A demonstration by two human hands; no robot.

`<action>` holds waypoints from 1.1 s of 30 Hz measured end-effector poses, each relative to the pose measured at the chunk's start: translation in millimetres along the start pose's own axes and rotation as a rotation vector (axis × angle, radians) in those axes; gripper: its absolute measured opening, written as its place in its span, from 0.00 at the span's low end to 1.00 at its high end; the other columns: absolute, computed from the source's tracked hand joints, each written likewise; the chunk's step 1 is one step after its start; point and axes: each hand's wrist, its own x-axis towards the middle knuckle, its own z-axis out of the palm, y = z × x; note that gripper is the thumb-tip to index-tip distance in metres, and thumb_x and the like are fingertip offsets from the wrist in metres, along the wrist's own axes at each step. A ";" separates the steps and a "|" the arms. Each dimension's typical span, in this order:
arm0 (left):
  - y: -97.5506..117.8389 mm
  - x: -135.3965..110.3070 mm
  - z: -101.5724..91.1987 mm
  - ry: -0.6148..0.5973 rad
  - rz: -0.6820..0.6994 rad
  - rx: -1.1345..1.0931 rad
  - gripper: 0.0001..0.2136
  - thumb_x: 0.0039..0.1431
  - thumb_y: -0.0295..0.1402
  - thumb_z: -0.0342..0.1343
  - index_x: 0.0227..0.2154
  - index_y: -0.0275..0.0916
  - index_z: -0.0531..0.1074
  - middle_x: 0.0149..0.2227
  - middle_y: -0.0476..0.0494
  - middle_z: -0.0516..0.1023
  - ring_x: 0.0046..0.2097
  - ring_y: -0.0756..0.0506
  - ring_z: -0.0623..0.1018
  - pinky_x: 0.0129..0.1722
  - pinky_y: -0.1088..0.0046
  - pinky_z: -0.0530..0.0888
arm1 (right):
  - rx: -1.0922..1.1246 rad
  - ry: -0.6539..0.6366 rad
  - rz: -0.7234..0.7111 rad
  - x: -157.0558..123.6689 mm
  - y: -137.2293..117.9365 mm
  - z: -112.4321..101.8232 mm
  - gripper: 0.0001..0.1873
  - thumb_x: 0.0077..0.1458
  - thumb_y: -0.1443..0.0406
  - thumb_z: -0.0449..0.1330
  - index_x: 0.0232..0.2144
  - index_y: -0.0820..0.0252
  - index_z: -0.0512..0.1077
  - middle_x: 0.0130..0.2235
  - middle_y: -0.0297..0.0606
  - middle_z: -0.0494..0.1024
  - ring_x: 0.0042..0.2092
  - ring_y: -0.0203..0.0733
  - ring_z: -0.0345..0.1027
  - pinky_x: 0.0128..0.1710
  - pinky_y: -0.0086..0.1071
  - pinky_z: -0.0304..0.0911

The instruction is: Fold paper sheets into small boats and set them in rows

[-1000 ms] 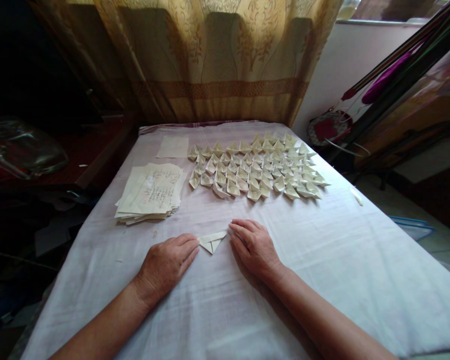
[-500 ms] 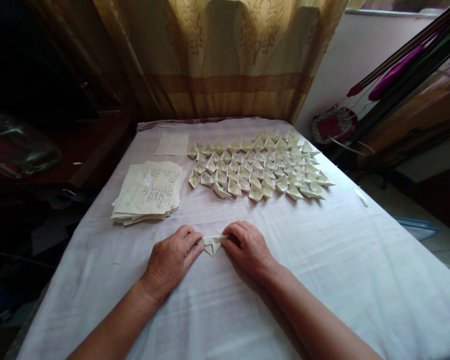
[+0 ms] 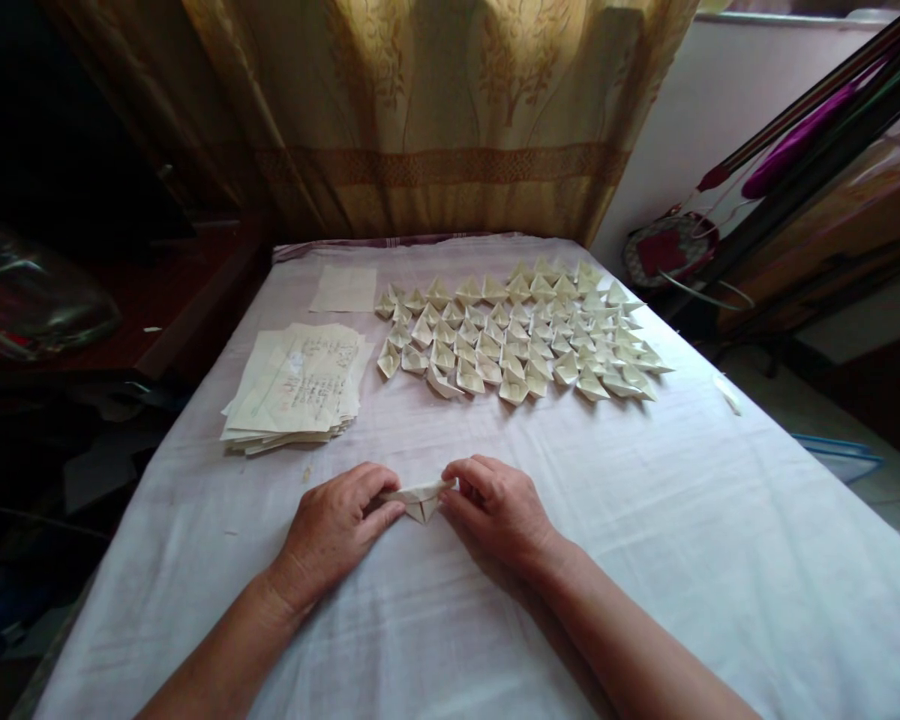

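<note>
Change noted: a second ago the right hand (image 3: 499, 505) lay just clear of the small folded paper (image 3: 421, 503); now its thumb and fingers pinch the right end, while the left hand (image 3: 343, 520) pinches the left end. Reading: the piece has gone from one-handed holding to working from both ends. Paper lies between the hands, point toward the near side; cannot tell whether it touches the cloth.

Surface (image 3: 607, 480): white cloth, wrinkled. Far left of the hands, a loose stack of papers (image 3: 296, 380), top sheet bearing handwriting; beyond it, a single sheet (image 3: 344, 289). Far and to the right, close rows of folded paper boats (image 3: 487, 345). White scrap (image 3: 727, 395) by the right edge.

Room: gold patterned curtain (image 3: 442, 120) behind; handbag (image 3: 671, 250) at far right; left side dark.
</note>
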 end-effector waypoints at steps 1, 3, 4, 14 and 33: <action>0.3 -0.2 -0.2 -0.003 -0.003 -0.003 0.04 0.60 0.37 0.56 0.35 0.44 0.72 0.35 0.53 0.79 0.36 0.48 0.78 0.35 0.74 0.68 | 0.019 0.002 0.009 -0.2 -0.9 0.3 0.04 0.54 0.67 0.61 0.35 0.55 0.74 0.28 0.31 0.75 0.30 0.37 0.68 0.32 0.28 0.60; 0.9 -0.5 -0.7 -0.002 -0.012 -0.004 0.03 0.60 0.36 0.57 0.34 0.44 0.72 0.34 0.53 0.78 0.36 0.48 0.77 0.35 0.74 0.68 | 0.066 0.012 0.017 -0.2 -2.1 1.3 0.04 0.54 0.66 0.61 0.35 0.56 0.74 0.28 0.32 0.76 0.30 0.37 0.69 0.32 0.28 0.61; 1.2 -0.6 -0.9 -0.001 -0.017 -0.001 0.03 0.60 0.36 0.57 0.34 0.44 0.72 0.34 0.53 0.78 0.35 0.48 0.77 0.35 0.75 0.68 | 0.089 0.016 0.017 0.0 -2.3 2.0 0.04 0.54 0.66 0.60 0.34 0.56 0.74 0.29 0.33 0.77 0.31 0.37 0.70 0.33 0.28 0.61; -0.3 -0.5 0.9 0.017 -0.018 -0.011 0.03 0.59 0.36 0.57 0.33 0.44 0.73 0.33 0.53 0.79 0.35 0.48 0.77 0.34 0.75 0.67 | 0.508 0.093 0.227 -0.1 -3.8 15.3 0.11 0.53 0.66 0.58 0.40 0.57 0.75 0.29 0.34 0.80 0.31 0.39 0.75 0.33 0.29 0.69; -0.5 4.6 5.6 0.107 -0.346 -0.684 0.14 0.49 0.45 0.62 0.28 0.38 0.77 0.25 0.48 0.79 0.26 0.48 0.75 0.25 0.77 0.69 | 0.853 0.199 0.377 2.9 -9.2 10.4 0.10 0.49 0.60 0.65 0.33 0.57 0.72 0.32 0.38 0.83 0.32 0.41 0.77 0.31 0.30 0.70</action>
